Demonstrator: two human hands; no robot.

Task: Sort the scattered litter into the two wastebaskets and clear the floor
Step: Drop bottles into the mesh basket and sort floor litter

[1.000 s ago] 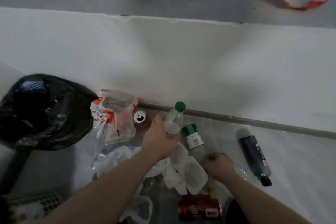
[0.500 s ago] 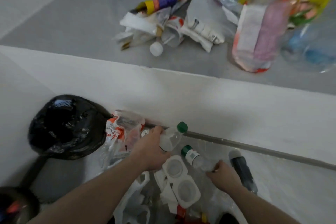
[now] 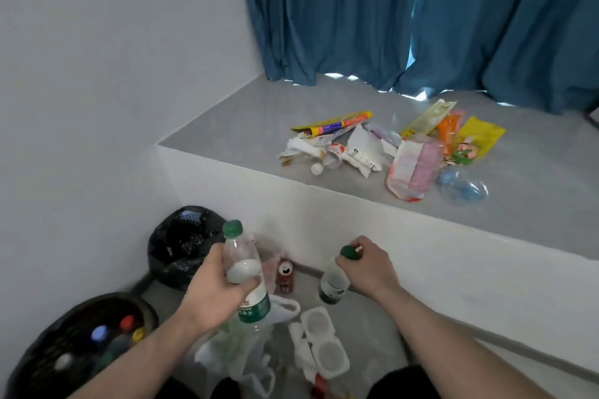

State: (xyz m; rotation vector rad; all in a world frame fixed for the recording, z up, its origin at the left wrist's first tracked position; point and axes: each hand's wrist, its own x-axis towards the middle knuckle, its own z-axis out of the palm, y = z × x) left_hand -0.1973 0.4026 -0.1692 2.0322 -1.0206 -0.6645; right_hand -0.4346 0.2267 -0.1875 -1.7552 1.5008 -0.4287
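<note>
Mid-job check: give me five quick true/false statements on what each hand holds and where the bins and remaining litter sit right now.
1. The left hand grips a clear bottle with a green cap. True.
2. The right hand is empty. False: it holds a second green-capped bottle near its cap.
3. The red can stands on the raised ledge. False: it is on the floor below the ledge.
4. A pile of wrappers lies on the ledge. True.
5. The wastebasket at lower left holds bottles. True.
</note>
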